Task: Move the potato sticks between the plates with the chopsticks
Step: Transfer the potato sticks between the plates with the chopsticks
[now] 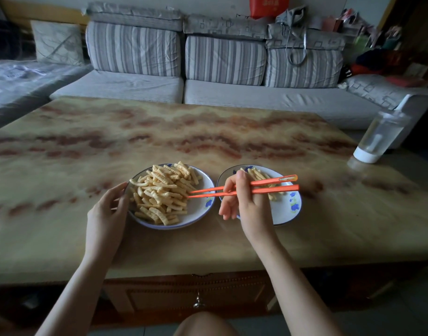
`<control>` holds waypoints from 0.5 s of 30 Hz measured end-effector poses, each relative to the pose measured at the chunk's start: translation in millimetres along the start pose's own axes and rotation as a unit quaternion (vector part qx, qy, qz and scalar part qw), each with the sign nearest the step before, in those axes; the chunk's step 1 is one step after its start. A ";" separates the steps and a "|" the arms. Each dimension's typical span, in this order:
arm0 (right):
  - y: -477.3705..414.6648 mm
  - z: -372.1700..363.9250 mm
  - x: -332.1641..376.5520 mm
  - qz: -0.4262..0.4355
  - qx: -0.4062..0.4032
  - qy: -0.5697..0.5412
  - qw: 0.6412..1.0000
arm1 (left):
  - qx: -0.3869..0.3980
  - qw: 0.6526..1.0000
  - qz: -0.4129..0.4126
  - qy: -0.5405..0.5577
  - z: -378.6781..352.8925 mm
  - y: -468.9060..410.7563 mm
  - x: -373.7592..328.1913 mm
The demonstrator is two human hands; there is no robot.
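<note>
Mostly ridged potato sticks [159, 190], round plate [204, 202], slim chopsticks [276, 189].

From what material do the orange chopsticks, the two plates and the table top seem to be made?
Chopsticks: likely plastic; uniformly bright orange, matte, with moulded flat ends.
Left plate and right plate: probably glazed ceramic, possibly melamine; glossy white with blue rims and painted flowers.
Table top: polished marble or a marble-look surface; brown veins, soft reflections.
</note>
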State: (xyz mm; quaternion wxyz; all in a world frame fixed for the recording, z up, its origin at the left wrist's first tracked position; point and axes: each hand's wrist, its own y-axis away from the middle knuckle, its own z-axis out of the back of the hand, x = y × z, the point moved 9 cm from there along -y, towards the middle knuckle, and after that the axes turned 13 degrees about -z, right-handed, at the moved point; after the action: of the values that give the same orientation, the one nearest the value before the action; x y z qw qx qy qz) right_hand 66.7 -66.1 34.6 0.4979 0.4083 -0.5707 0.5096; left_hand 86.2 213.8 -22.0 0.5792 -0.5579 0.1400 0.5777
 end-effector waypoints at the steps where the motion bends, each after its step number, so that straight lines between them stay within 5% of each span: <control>1: 0.5 -0.9 0.1 0.001 -0.001 0.003 1.000 | 0.000 1.000 0.001 0.001 0.1 -0.1 0.4; 15: 0.4 69.7 8.7 0.008 -0.179 -0.097 0.979 | 0.000 1.000 0.005 -0.003 1.8 1.5 1.2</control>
State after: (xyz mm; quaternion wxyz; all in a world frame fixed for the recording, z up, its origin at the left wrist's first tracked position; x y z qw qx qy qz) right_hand 54.2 -134.6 44.2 0.5009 0.3553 -0.7015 0.3617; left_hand 84.4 215.4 -23.0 0.5768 -0.5555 0.1409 0.5821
